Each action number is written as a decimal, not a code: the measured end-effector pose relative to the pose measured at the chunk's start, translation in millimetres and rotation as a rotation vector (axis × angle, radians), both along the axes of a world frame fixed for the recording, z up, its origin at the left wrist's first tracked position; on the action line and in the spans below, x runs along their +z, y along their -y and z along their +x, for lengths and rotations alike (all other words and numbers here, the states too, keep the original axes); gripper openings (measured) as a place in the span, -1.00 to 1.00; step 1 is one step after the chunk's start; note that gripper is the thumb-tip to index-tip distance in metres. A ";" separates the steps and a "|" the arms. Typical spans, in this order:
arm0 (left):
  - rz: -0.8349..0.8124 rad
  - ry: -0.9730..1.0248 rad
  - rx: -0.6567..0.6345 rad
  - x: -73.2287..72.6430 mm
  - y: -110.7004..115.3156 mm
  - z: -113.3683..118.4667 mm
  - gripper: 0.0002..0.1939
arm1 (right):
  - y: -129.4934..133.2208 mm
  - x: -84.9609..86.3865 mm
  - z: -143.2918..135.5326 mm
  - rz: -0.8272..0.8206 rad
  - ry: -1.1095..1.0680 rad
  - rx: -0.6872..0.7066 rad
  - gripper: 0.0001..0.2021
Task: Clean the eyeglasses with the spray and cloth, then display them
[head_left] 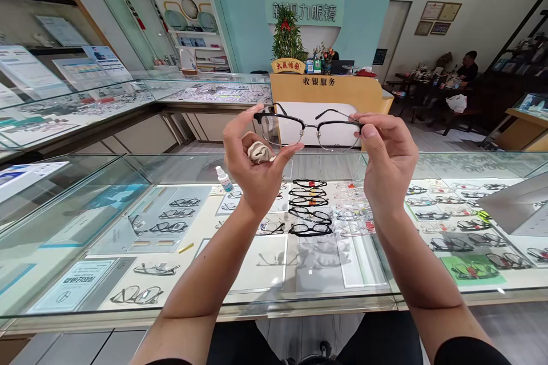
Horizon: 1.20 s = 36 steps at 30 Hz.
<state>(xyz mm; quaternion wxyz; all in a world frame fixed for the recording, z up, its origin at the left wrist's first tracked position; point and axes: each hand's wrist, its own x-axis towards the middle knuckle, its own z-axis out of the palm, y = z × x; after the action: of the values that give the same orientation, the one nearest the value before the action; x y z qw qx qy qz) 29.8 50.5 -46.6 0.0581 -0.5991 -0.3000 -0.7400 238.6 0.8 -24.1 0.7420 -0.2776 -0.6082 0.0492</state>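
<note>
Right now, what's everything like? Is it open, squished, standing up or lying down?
Glasses: held up, arms unfolded
Left hand: holding one end
Right hand: fingers gripping the other end
Cloth: squished in left palm
Bottle: standing up
Display glasses: lying in the case
Plant: standing up

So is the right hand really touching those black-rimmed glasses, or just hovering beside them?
Touching: the head view shows the right hand pinching one outer corner of the black-rimmed glasses between its thumb and fingers.
</note>
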 end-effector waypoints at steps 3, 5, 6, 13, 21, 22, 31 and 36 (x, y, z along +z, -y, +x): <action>0.049 -0.020 0.071 0.6 -0.7 0.9 -0.12 | -1.1 -0.1 3.5 -0.035 -0.007 0.101 -0.83; 0.043 -0.033 0.097 0.9 -0.5 1.1 -0.13 | -1.4 0.3 6.1 -0.061 0.013 0.130 -0.82; 0.031 -0.034 0.090 1.2 -0.3 1.1 -0.13 | -1.5 0.6 7.4 -0.074 0.025 0.140 -0.80; 0.029 -0.008 -0.032 1.9 -0.3 1.1 -0.12 | -2.7 2.5 13.2 -0.129 0.044 0.252 -0.76; 0.006 -0.057 -0.022 -1.9 -2.2 1.3 -0.12 | -5.0 1.8 17.2 -0.138 0.064 0.288 -0.74; 0.015 -0.054 -0.026 -1.6 -1.5 2.1 -0.14 | -5.6 1.5 18.0 -0.145 0.065 0.297 -0.74; -0.101 -0.045 -0.077 3.3 6.4 6.9 -0.15 | -9.5 0.9 20.6 -0.179 0.067 0.309 -0.77; -0.042 -0.131 -0.064 1.7 4.6 3.0 -0.12 | -5.7 8.8 26.2 -0.145 0.154 0.142 -0.72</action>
<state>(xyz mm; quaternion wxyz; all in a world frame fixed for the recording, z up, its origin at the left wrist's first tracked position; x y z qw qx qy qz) 32.9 46.0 -44.9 0.0414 -0.6565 -0.2917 -0.6944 264.8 6.6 -15.3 0.6660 -0.2896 -0.6762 0.1238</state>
